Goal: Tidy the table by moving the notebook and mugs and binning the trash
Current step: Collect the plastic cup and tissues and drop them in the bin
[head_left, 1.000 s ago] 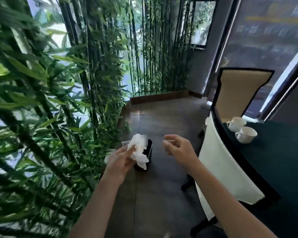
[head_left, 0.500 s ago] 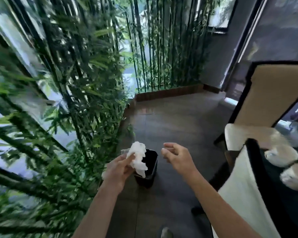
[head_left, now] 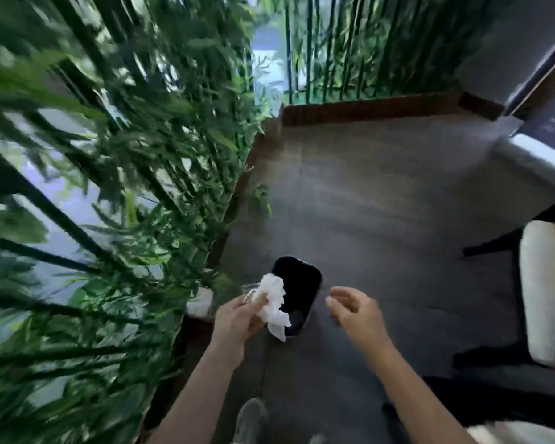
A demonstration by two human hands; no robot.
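Observation:
A small black bin (head_left: 298, 283) stands on the dark floor, its mouth seen from above. My left hand (head_left: 237, 318) grips a crumpled white tissue (head_left: 274, 302) together with a bit of clear wrapper, held over the bin's near left rim. My right hand (head_left: 356, 312) hovers just right of the bin, fingers loosely curled and holding nothing. The table, the mugs and the notebook are out of view.
Dense bamboo plants (head_left: 109, 187) in a wooden planter line the left side and the back. A cream chair seat (head_left: 548, 293) with black legs stands at the right. A shoe (head_left: 249, 421) shows at the bottom on the grey floor (head_left: 382, 203).
The view has tilted down and left, so the table and mugs have left the frame. The bin is now closer and seen from above. Both hands keep their positions near it.

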